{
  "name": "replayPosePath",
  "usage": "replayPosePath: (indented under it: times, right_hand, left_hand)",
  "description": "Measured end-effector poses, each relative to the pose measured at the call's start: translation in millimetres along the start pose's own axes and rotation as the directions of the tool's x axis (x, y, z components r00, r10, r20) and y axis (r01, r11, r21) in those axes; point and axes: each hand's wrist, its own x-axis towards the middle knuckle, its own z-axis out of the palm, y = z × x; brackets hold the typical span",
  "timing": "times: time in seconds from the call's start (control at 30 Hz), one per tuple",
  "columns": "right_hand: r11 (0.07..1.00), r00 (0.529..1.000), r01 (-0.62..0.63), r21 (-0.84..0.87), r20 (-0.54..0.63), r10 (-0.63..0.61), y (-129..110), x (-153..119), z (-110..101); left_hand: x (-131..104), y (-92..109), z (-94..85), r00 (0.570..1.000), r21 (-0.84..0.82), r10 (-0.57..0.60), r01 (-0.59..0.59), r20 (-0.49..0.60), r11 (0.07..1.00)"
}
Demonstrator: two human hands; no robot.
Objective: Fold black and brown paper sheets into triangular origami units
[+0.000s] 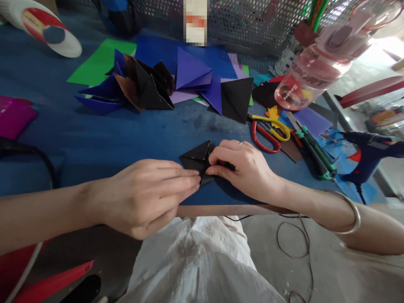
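A small piece of folded black paper lies on the blue tabletop near the front edge, its creased flaps pointing up and to the left. My left hand comes in from the left, with its fingers pressed together and their tips on the paper's lower left side; its thumb is hidden. On the opposite side, my right hand pinches the right edge of the same paper between thumb and bent fingers. Part of the paper is covered by both hands.
Behind stand folded black paper pieces and purple ones. To the right are scissors, green cutters, a glue gun and a pink bottle. A white bottle lies back left.
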Motion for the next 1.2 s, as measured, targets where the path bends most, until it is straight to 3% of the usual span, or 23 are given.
replayPosePath:
  times: [0.13, 0.3, 0.53, 0.87, 1.2]
  right_hand:
    - [1.000, 1.000, 0.007, 0.004, 0.002, -0.007, -0.1, 0.7, -0.9]
    - [1.000, 1.000, 0.015, 0.024, 0.008, -0.016, 0.5, 1.0, -1.3]
    - [1.000, 1.000, 0.010, 0.016, 0.008, -0.010, 0.5, 0.7, -1.2]
    - [0.984, 0.988, -0.145, 0.101, -0.032, 0.149, 4.8, 1.3, -4.7]
    - [0.984, 0.990, -0.139, 0.114, 0.037, 0.136, 7.8, -3.4, -14.6]
  left_hand:
    - [0.3, 1.5, -0.1, 0.999, 0.081, -0.025, 0.028, -0.037, 0.996]
    - [8.0, 1.9, 0.2, 0.998, -0.003, -0.037, 0.038, 0.049, 0.999]
    - [14.7, 2.4, 2.9, 0.998, -0.083, -0.056, 0.058, 0.023, 0.995]
    - [14.7, 7.2, 2.6, 0.998, -0.046, -0.062, 0.063, 0.013, 0.997]
    - [12.3, 7.7, 4.4, 0.996, -0.062, -0.084, 0.084, 0.002, 0.994]
